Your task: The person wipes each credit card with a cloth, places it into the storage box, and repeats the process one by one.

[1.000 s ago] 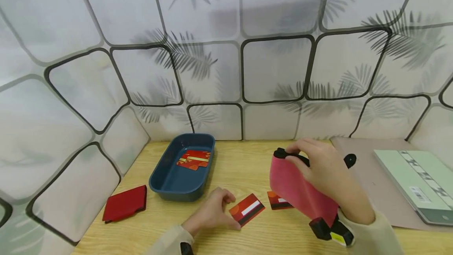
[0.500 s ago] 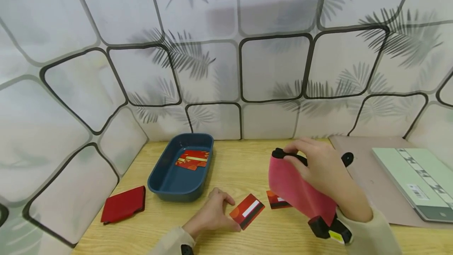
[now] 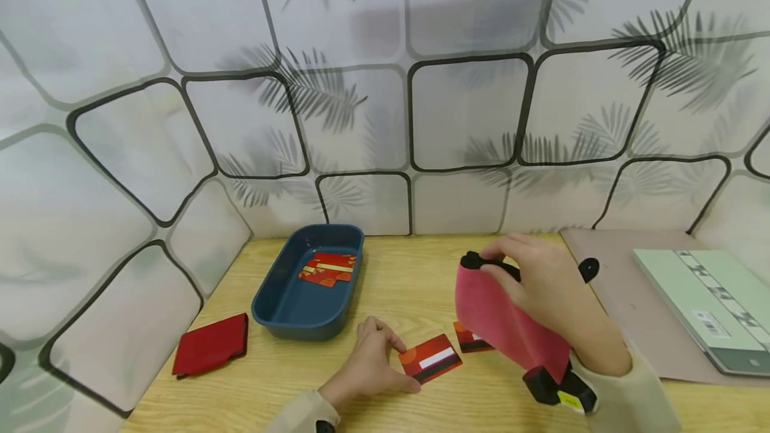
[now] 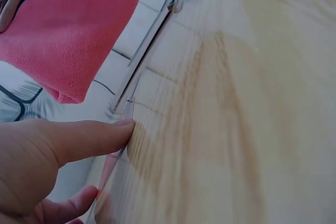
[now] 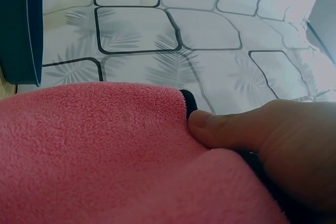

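Landmark: I take the blue tray [image 3: 301,309] as reference; red-and-gold cards [image 3: 327,269] lie inside it.
Near card: the near card [image 3: 430,358] is right of the tray, on its near side. The head view alone gives me its white strip and dark band; the left wrist view shows it almost edge-on.
Left hand: the left hand [image 3: 375,361], thumb and fingers moderately parted, pinches the near card by its edges.
Right hand: the right hand [image 3: 538,279], well right of the tray, narrowly grips the pink cloth [image 3: 502,316] by its black border. The right wrist view shows me the thumb close against that border; the other fingers are hidden there.
Second card: the second card [image 3: 472,339] lies farther right of the tray, partly screened by the cloth in the head view.
Surroundings: a red case [image 3: 210,346] lies left of the tray; a green box [image 3: 704,299] is far to its right.
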Action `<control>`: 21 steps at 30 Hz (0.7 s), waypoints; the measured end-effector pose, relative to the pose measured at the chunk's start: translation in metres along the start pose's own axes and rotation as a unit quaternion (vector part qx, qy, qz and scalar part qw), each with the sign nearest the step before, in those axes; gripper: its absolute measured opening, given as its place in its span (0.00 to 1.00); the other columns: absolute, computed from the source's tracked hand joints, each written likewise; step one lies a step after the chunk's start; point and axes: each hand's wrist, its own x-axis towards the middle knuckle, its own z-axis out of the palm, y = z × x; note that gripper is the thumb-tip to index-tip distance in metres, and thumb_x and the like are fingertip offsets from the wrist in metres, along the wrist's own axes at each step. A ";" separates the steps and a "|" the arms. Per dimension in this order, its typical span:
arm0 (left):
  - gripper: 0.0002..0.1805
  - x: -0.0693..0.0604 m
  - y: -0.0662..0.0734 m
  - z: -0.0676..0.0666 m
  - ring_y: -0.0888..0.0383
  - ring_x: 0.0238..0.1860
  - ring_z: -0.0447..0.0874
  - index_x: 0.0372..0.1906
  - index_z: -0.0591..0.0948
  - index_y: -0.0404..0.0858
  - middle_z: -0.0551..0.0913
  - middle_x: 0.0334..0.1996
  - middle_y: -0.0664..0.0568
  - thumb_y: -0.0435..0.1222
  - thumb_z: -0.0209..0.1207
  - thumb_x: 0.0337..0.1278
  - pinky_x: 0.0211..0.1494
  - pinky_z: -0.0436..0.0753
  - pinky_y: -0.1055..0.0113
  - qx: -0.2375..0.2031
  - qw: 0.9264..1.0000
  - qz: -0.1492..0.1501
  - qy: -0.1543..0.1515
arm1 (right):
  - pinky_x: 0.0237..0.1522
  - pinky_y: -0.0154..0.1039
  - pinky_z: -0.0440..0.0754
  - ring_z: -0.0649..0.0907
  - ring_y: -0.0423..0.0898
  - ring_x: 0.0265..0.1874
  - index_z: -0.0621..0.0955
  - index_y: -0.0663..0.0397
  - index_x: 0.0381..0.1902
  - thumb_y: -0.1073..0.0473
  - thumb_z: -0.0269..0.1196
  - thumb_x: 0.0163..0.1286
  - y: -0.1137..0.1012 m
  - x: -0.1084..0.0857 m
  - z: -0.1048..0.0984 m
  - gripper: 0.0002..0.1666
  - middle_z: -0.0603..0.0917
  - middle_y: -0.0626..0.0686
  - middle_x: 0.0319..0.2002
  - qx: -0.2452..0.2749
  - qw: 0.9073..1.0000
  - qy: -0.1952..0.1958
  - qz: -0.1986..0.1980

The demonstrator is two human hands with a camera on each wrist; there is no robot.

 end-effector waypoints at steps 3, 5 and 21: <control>0.24 0.001 -0.001 0.000 0.55 0.45 0.61 0.32 0.80 0.42 0.65 0.40 0.53 0.43 0.80 0.26 0.47 0.68 0.64 -0.011 1.000 -0.002 -0.006 | 0.33 0.43 0.81 0.83 0.42 0.29 0.84 0.50 0.33 0.65 0.74 0.48 -0.001 0.000 0.000 0.13 0.85 0.45 0.30 -0.002 1.000 -0.002 0.001; 0.24 0.001 -0.002 0.000 0.56 0.44 0.61 0.32 0.79 0.43 0.66 0.40 0.54 0.42 0.80 0.26 0.46 0.68 0.65 -0.015 1.000 -0.002 -0.007 | 0.33 0.43 0.81 0.83 0.42 0.29 0.84 0.50 0.33 0.65 0.74 0.48 -0.001 0.001 0.000 0.13 0.85 0.45 0.31 -0.003 1.000 -0.003 0.000; 0.20 0.010 0.001 -0.006 0.62 0.24 0.73 0.37 0.74 0.35 0.75 0.28 0.50 0.20 0.70 0.37 0.28 0.75 0.74 -0.143 0.989 0.015 -0.016 | 0.33 0.43 0.81 0.84 0.43 0.29 0.84 0.50 0.33 0.65 0.74 0.48 -0.002 0.002 0.003 0.14 0.85 0.45 0.30 -0.001 1.000 0.002 -0.010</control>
